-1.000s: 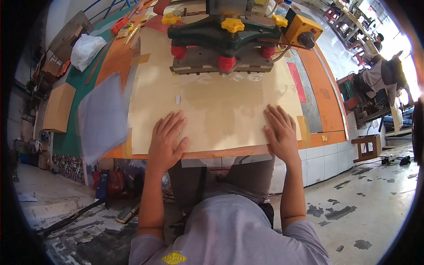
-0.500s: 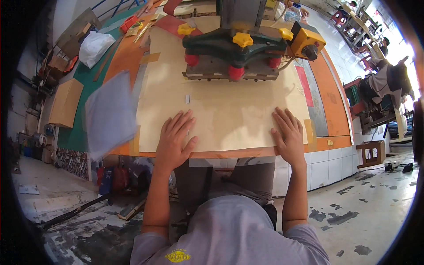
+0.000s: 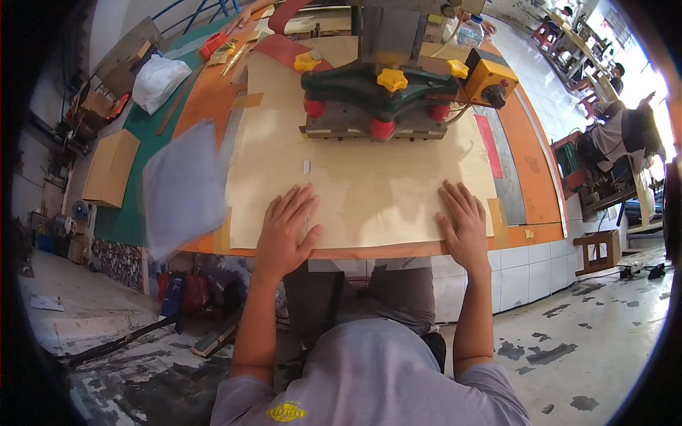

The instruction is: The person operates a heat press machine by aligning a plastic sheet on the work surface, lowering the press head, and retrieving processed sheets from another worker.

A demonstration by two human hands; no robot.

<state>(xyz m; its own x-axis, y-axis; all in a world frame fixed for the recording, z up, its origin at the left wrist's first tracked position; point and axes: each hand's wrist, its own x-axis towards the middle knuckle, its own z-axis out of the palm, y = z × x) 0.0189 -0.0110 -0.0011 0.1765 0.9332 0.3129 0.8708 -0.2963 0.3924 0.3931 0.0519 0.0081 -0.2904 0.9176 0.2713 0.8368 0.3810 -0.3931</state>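
Pressing flat on a large pale sheet (image 3: 369, 192), both hands lie palm-down with fingers spread wide — neither holds anything. The left hand (image 3: 284, 231) rests on the sheet's near-left corner, fingertips pointing away from the person, its heel at the orange table edge (image 3: 369, 250). The right hand (image 3: 463, 226) rests on the near-right part of the sheet, well apart from the left, its outer side close to the sheet's right border. Beyond both sets of fingertips the sheet runs under a green machine head (image 3: 383, 92) with yellow knobs (image 3: 391, 79) and red feet (image 3: 382, 129). A small white tag (image 3: 307, 167) lies on the sheet just past the left hand's fingers. Left of that hand, a blurred grey sheet (image 3: 185, 188) overlaps the table's edge — its outline is smeared.
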